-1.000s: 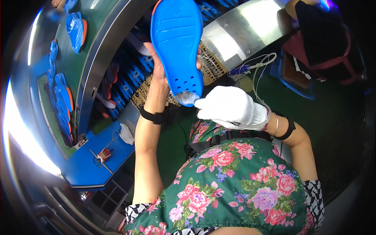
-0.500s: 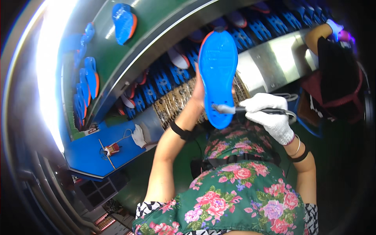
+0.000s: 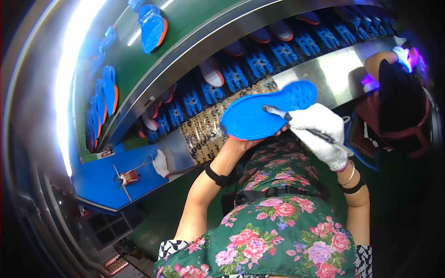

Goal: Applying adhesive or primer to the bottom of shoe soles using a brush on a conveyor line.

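In the head view, the left hand curls under a blue sole and grips it from below, most of its fingers hidden. The sole is held up in front of the near edge of a metal ledge, its wide end to the left and its holed end to the upper right. The right hand, in a white glove, is closed around a brush, whose bristle end lies over the sole's middle; whether it touches cannot be told. Brown printed tape covers part of the ledge behind the sole. On the blue surface, a loose white glove lies at the right edge, and a small red item with a thin stick sits near the middle. Other soles with orange edges lie on a green belt.
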### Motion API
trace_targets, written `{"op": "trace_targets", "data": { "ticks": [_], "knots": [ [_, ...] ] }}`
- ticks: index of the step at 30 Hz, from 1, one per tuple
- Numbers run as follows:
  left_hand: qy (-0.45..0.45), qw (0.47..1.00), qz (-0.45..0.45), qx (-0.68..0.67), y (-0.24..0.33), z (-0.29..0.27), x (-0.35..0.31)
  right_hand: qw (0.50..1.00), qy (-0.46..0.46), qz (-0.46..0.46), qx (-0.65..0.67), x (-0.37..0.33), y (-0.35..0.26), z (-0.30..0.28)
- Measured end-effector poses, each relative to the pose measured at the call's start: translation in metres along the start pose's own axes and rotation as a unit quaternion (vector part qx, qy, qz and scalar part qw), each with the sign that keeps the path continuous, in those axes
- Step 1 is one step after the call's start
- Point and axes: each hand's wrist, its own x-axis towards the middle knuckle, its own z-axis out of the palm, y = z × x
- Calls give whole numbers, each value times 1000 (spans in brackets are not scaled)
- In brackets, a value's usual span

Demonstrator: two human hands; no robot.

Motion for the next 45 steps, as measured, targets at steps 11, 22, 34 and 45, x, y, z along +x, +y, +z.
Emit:
{"op": "trace_targets", "data": {
  "ticks": [11,22,34,45],
  "knots": [
    [-158,983,92,21,-42,22,13,992,112,-46,-31,0,-13,1],
    [13,975,87,206,-57,-2,11,967,89,-149,-186,28,-16,-11],
    [60,953,155,254,-43,3,19,983,119,-95,-107,11,-9,4],
    [-67,961,185,192,-39,24,62,984,162,-77,-21,1,-9,24]
  ]
}}
